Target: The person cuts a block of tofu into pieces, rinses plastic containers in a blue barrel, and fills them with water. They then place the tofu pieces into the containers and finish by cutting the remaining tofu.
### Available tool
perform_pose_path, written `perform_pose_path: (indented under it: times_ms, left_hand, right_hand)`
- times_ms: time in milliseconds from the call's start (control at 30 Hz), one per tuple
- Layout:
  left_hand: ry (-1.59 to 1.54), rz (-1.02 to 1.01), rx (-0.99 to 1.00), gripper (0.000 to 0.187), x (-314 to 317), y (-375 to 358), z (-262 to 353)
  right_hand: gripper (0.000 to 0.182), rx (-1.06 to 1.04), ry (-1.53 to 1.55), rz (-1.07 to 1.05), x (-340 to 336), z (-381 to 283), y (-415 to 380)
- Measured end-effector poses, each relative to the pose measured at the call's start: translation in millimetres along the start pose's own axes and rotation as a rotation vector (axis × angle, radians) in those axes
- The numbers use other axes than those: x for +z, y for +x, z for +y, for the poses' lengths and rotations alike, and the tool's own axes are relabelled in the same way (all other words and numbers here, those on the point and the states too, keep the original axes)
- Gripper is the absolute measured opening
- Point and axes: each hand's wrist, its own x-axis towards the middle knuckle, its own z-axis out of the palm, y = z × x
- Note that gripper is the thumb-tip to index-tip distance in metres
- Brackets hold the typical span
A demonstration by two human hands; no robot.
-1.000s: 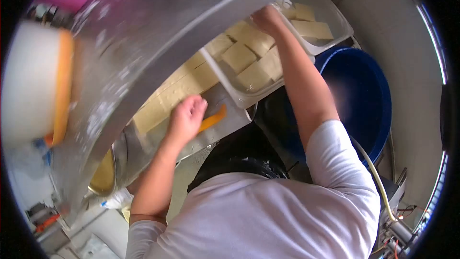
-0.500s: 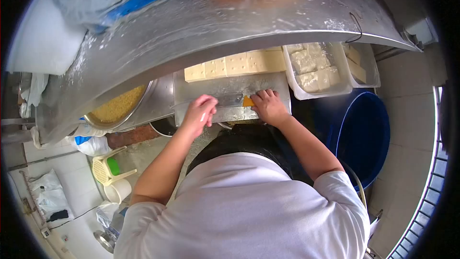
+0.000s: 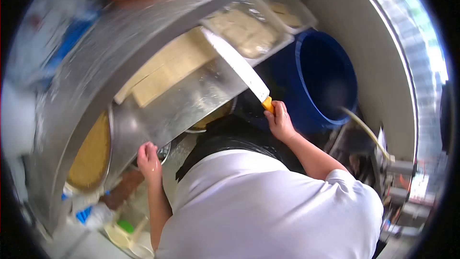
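A large knife with a wide pale blade and a yellow handle is in my right hand, its blade pointing up and to the left over the metal work surface. Pale yellowish-white blocks lie along the back of that surface, left of the blade tip. Down at the left, near the front edge of the counter, my left hand is raised with its fingers curled; whether it holds anything small is hidden.
Clear tubs with pale pieces stand at the back right. A blue barrel is to the right, with a hose beside it. At the left is a bowl of yellow crumbly food. A metal ledge curves above.
The view has turned and blurred. My right hand has lifted the knife off the metal surface and out to the right. My left hand has moved down and left, away from the surface.
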Motion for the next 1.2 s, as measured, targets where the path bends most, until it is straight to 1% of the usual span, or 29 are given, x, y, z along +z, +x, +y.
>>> perform_pose_path:
  times_ms: [33,67,167,200,267,300,333,400,467,500,533,600,667,733,800,833,900,967,1000,1033,1067,1100,1133,1167,1200]
  left_hand:
    - [0.060,0.022,0.191,0.025,9.1,4.9,-5.8]
    - [0.051,-0.040,0.211,0.025,17.3,10.6,-4.8]
    - [0.195,-0.220,0.210,0.030,32.1,15.0,15.1]
    - [0.193,-0.266,0.233,0.030,35.8,18.5,25.3]
    - [0.277,-0.307,0.355,0.030,46.1,26.7,40.5]
    - [0.224,-0.333,0.407,0.031,49.6,36.6,33.9]
    - [0.202,-0.359,0.303,0.031,52.2,41.0,35.6]
    - [0.195,-0.365,0.225,0.032,62.3,39.2,50.5]
    - [0.191,-0.414,0.225,0.032,75.3,39.4,51.5]
    - [0.191,-0.419,0.205,0.032,79.8,39.0,52.3]
    - [0.200,-0.442,0.214,0.032,85.4,36.7,52.4]
    - [0.217,-0.437,0.222,0.032,98.7,34.6,46.7]
    - [0.215,-0.468,0.219,0.032,109.2,31.3,49.7]
    - [0.226,-0.503,0.206,0.032,116.7,28.2,50.7]
    - [0.218,-0.531,0.247,0.032,125.9,29.8,52.1]
    - [0.224,-0.526,0.237,0.032,128.1,26.1,55.8]
    - [0.237,-0.533,0.216,0.032,130.2,20.2,68.6]
    - [0.150,-0.514,0.186,0.032,128.2,36.1,44.8]
    - [0.144,-0.527,0.223,0.032,123.9,39.0,43.0]
    - [0.074,-0.515,0.243,0.030,121.0,40.5,38.3]
    - [0.108,-0.507,0.252,0.029,118.6,38.3,45.7]
    - [0.088,-0.479,0.268,0.028,115.5,37.7,43.0]
    - [0.147,-0.452,0.286,0.028,110.7,31.0,54.3]
    - [0.083,-0.443,0.275,0.028,106.3,33.0,44.2]
    - [0.099,-0.384,0.264,0.028,85.9,31.9,41.7]
  right_hand:
    - [0.035,0.114,-0.005,0.074,-7.4,2.1,-9.9]
    - [0.034,0.221,-0.003,0.142,-14.2,5.5,-16.6]
    - [0.033,0.358,-0.020,0.396,-42.6,22.0,-24.9]
    - [0.034,0.423,-0.024,0.430,-56.5,22.3,-24.6]
    - [0.037,0.532,-0.022,0.557,-83.5,27.9,-34.7]
    - [0.037,0.573,-0.041,0.610,-98.1,38.2,-45.0]
    - [0.039,0.580,-0.075,0.688,-109.3,50.5,-58.5]
    - [0.043,0.632,-0.133,0.803,-130.4,76.5,-89.1]
    - [0.045,0.736,-0.313,0.876,-143.7,89.2,-128.4]
    - [0.050,0.675,-0.420,0.876,-139.0,111.3,-159.2]
    - [0.050,0.699,-0.424,0.886,-132.4,122.7,-190.0]
    - [0.056,0.676,-0.457,0.990,-102.0,128.2,-246.8]
    - [0.054,0.865,-0.438,0.970,-65.3,127.9,-306.7]
    - [0.056,1.019,-0.466,0.836,-40.4,115.1,-361.0]
    - [0.052,1.209,-0.491,0.729,-11.4,117.8,-415.3]
    - [0.052,1.209,-0.492,0.715,-6.5,111.4,-432.0]
    - [0.049,1.567,-0.506,0.337,-1.8,101.0,-451.7]
    - [0.047,1.516,-0.466,0.367,-8.0,98.3,-460.4]
    - [0.047,1.443,-0.510,0.176,-12.3,102.0,-464.9]
    - [0.048,1.631,-0.494,0.183,-14.1,111.2,-458.4]
    - [0.051,1.527,-0.578,0.307,-18.2,100.8,-438.0]
    - [0.055,1.412,-0.767,0.523,1.2,128.5,-444.5]
    - [0.059,1.198,-0.764,0.511,-1.4,142.5,-437.3]
    - [0.061,1.028,-0.678,0.478,-4.1,154.9,-416.9]
    - [0.064,0.869,-0.596,0.451,-9.5,166.4,-389.2]
